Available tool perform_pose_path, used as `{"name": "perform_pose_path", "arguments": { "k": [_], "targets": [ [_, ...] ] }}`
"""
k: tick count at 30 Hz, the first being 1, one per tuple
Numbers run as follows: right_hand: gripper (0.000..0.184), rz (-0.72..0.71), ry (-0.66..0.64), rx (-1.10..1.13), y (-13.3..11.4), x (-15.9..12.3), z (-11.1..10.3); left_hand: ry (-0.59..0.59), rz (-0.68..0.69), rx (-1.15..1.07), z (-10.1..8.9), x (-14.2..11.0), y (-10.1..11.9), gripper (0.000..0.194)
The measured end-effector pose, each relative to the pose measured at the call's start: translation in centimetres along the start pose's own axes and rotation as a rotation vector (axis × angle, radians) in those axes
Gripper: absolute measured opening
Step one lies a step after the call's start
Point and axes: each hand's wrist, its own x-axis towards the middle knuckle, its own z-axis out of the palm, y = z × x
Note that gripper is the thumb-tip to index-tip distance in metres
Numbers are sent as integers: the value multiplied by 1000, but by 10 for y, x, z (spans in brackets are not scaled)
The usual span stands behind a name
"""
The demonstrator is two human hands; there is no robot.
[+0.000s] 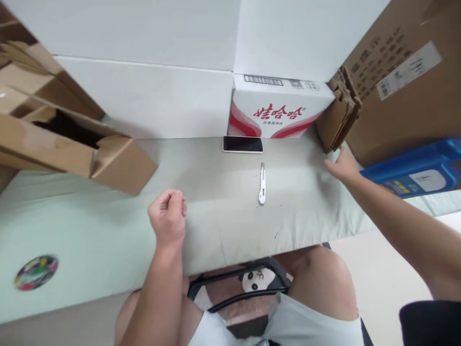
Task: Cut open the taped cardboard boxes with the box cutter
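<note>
Over the green-covered surface [201, 211], my left hand [167, 211] is closed in a fist, with nothing showing in it. My right hand [344, 166] reaches out at the right, thumb stretched away from the fingers. It is just below the lower edge of some folded cardboard [338, 113]; whether it touches it I cannot tell, and some fingertips are hard to make out. Between my hands a white utility knife [262, 185] lies lengthwise. Beyond it a phone [243, 144] lies dark screen up, in front of a white and red carton [277, 108].
Open brown cardboard boxes [122, 163] stand at the left. A large brown carton [406, 86] and a blue package [418, 170] are at the right. White panels [154, 96] close off the back. A colourful round disc [36, 272] lies front left.
</note>
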Motion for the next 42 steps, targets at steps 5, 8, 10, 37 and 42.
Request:
{"name": "perform_pose_path", "arguments": {
  "k": [5,8,10,37,42],
  "targets": [
    [37,-208,-164,34,-96,-40,9,29,91,-62,-16,-4,8,24],
    [32,-457,-299,111,-188,-49,33,13,255,75,-29,-8,14,34],
    [30,-694,-395,190,-259,-53,56,34,339,105,-38,-9,19,35],
    [18,-438,-40,809,-259,-110,27,184,306,-108,-73,6,22,37],
    [30,-305,106,865,-220,-137,31,-207,438,-35,-29,1,9,46]
  ]
}}
